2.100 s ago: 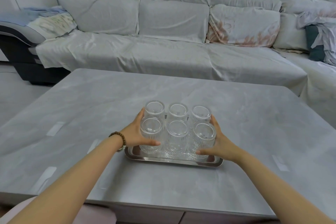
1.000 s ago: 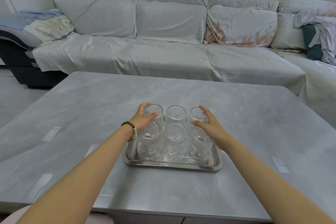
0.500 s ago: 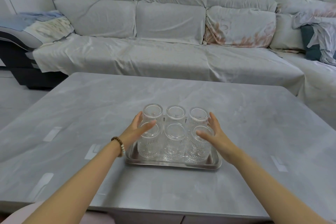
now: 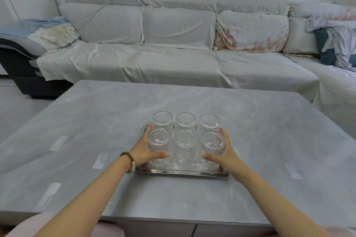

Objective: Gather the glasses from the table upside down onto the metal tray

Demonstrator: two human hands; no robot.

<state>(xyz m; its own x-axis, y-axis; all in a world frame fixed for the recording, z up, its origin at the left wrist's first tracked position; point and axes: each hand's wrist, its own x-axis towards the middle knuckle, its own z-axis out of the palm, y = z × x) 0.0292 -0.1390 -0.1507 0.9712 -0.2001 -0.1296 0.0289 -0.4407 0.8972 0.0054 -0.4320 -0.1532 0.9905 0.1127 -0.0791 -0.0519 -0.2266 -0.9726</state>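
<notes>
Several clear ribbed glasses stand upside down in two rows of three on the metal tray (image 4: 181,173) in the middle of the grey table (image 4: 269,131). My left hand (image 4: 139,152) cups the front-left glass (image 4: 158,140), fingers along its outer side and thumb across its front. My right hand (image 4: 228,157) does the same on the front-right glass (image 4: 212,144). The front-middle glass (image 4: 185,144) stands between them, touching both. The back row (image 4: 185,120) is untouched, apart from my left fingertips near the back-left glass (image 4: 162,119).
A long grey sofa (image 4: 173,63) with cushions runs behind the table's far edge. A dark chair with folded cloth (image 4: 23,44) stands at the far left. The table's near edge is just below my forearms.
Both hands dropped from the tops of the back glasses to the sides of the front glasses and closed in around them. The tray and glasses stay in place.
</notes>
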